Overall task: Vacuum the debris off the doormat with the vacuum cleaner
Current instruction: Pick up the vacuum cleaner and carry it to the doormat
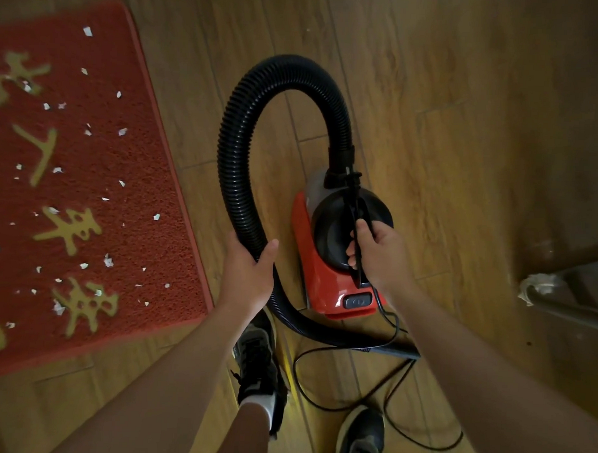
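doormat (99, 185): coarse red looped fibre, rough and matt. debris (108, 261): thin white scraps, paper-like. vacuum cleaner (323, 278): red plastic body, glossy and smooth; black dome on top, also glossy. hose (231, 176): black ribbed plastic, slight sheen. floor (463, 130): wood-grain boards, smooth, low sheen. cord (318, 406): smooth black sheath. shoes (257, 360): dark woven cloth, matt.
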Available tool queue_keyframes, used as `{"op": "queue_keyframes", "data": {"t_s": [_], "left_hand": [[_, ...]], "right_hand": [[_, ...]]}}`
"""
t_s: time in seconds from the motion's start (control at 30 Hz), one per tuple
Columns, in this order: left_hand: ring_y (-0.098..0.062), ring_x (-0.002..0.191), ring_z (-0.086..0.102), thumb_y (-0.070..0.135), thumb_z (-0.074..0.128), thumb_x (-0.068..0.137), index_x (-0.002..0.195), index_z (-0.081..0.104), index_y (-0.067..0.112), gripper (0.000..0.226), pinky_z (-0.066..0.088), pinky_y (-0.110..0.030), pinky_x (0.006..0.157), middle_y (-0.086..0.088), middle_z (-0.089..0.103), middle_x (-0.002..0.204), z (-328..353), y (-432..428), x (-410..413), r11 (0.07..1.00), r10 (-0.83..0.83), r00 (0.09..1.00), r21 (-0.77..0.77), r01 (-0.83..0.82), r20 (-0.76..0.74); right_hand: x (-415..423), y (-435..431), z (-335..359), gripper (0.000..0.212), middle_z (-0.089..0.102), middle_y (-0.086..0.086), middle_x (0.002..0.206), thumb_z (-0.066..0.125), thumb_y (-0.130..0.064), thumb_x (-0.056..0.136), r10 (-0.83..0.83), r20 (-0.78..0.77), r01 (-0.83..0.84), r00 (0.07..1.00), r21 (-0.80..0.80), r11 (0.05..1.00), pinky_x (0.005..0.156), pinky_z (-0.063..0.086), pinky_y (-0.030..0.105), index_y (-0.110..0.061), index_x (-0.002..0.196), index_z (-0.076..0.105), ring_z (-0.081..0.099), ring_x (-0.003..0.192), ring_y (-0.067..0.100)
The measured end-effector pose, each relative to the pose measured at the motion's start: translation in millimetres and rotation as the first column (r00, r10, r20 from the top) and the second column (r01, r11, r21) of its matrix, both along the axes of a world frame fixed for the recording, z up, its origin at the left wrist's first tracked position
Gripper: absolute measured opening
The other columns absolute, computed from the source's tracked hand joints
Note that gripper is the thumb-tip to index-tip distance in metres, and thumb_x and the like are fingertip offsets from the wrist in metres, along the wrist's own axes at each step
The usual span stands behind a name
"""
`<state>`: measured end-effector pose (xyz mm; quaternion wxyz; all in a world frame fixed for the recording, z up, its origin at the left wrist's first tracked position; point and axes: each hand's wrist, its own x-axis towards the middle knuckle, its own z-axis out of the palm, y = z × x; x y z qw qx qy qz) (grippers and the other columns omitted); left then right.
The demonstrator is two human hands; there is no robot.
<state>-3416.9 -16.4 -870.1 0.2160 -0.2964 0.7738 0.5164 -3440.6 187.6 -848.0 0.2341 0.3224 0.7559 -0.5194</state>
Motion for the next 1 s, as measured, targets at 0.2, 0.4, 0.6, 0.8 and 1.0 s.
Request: {"op": "queue_keyframes", "data": {"t_s": [0.2,0.4,0.6,0.8,1.0], "left_hand": [[0.025,0.084,0.054,0.028,0.062,0.101,0.127,0.043,0.02,0.033,0.04,0.003,0.068,0.018,0.055,0.099,4,0,6,0.999,-0.033,0.999,-0.029,0.033,-0.018],[0.026,0.084,0.052,0.026,0.062,0.101,0.125,0.047,0.015,0.03,0.039,0.003,0.069,0.019,0.054,0.097,5,-4,16,0.997,-0.052,0.999,-0.049,0.051,-0.012],[0.027,0.083,0.053,0.023,0.063,0.101,0.122,0.044,0.02,0.028,0.038,0.004,0.068,0.017,0.056,0.098,7,-3,18,0.999,-0.037,0.999,-0.024,0.037,-0.004],[0.014,0.086,0.061,0.022,0.064,0.1,0.119,0.048,0.015,0.026,0.041,0.0,0.067,0.013,0.059,0.093,3,-7,16,0.998,-0.049,0.999,-0.036,0.049,-0.008],[0.022,0.084,0.056,0.024,0.065,0.1,0.124,0.047,0.019,0.031,0.042,0.001,0.069,0.013,0.06,0.099,4,-8,19,0.998,-0.052,0.999,-0.043,0.052,-0.004]], "right_hand": [[-4,2,4,0.033,0.07,0.007,0.071,0.046,-0.029,0.106,0.036,0.012,-0.037,0.999,0.032,0.999,0.074,0.059,0.043,-0.01,0.089,0.066,0.067,0.062,0.02],[-19,11,1,0.019,0.07,-0.006,0.096,0.059,-0.036,0.099,0.036,-0.024,-0.033,0.999,0.114,0.993,0.089,0.057,0.045,-0.021,0.11,0.063,0.069,0.092,0.014],[-42,3,3,0.029,0.062,-0.012,0.099,0.06,-0.045,0.096,0.078,-0.025,-0.073,0.997,0.175,0.982,0.074,0.053,0.026,-0.026,0.118,0.059,0.062,0.088,0.005],[-53,-5,3,0.019,0.063,-0.014,0.091,0.061,-0.042,0.097,0.089,-0.006,-0.085,0.996,0.24,0.967,0.059,0.043,0.019,-0.032,0.112,0.064,0.062,0.081,0.003],[-58,-2,6,0.021,0.067,-0.008,0.093,0.069,-0.041,0.092,0.033,0.013,-0.035,0.999,0.234,0.972,0.069,0.053,0.025,-0.023,0.103,0.069,0.065,0.085,0.009]]}}
